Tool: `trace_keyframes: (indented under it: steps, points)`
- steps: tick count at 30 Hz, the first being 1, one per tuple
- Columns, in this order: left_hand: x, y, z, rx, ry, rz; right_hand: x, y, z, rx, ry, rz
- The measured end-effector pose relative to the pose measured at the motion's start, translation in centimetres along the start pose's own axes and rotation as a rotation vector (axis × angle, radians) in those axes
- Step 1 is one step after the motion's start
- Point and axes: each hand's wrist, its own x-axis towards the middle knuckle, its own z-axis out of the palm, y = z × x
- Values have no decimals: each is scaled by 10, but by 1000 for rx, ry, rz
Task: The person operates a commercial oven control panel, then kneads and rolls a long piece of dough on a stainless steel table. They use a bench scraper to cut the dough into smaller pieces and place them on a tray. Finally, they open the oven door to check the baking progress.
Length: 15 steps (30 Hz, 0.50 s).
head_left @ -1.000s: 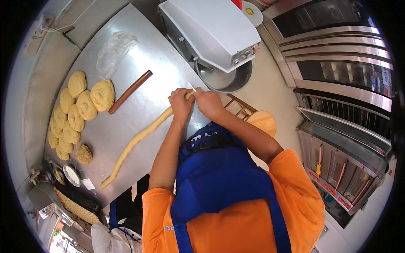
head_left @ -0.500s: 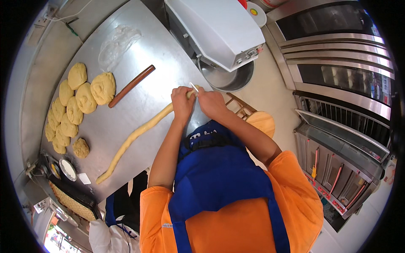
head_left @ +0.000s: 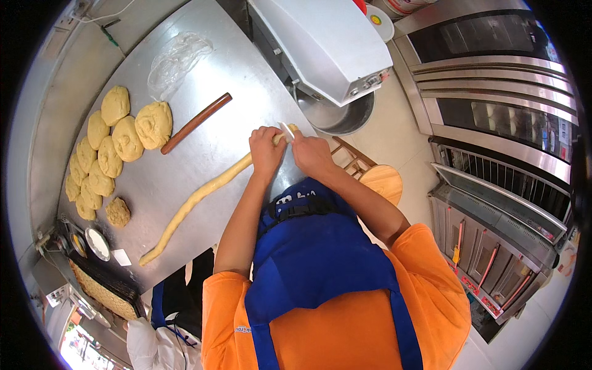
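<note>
A long yellow dough rope (head_left: 197, 196) lies slantwise over the steel table (head_left: 216, 145). My left hand (head_left: 267, 151) is closed around it close to its far right end. In my right hand (head_left: 312, 154) I pinch a thin white dough scraper (head_left: 287, 131), its blade at the dough just beyond my left fingers. Whether the blade has passed through the dough is hard to see. Left of the hands lies a brown rolling pin (head_left: 196, 123), apart from the rope.
Several flattened dough pieces (head_left: 127, 139) cover the table's left side, with a rougher dough lump (head_left: 118, 212) below them. Clear plastic film (head_left: 176, 61) lies farther back. A grey-white machine (head_left: 327, 46) with a metal bowl (head_left: 345, 117), a wooden stool (head_left: 382, 181) and ovens (head_left: 493, 80) stand right. Someone's white sleeve (head_left: 145, 345) shows lower left.
The scraper has turned slightly, so more of its white face shows at the dough's end. My left hand keeps its place on the rope. The whole view has shifted a little.
</note>
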Motion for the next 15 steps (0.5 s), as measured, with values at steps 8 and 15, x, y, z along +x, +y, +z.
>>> trace_keyframes:
  steps: [8, 15]
  points:
    - [-5, -7, 2, -35, -12, -48, 8, -1, 30, 34, 96, 50]
    - [-8, -6, -1, 24, 6, -9, -5, -8, 3, -27, -44, -8]
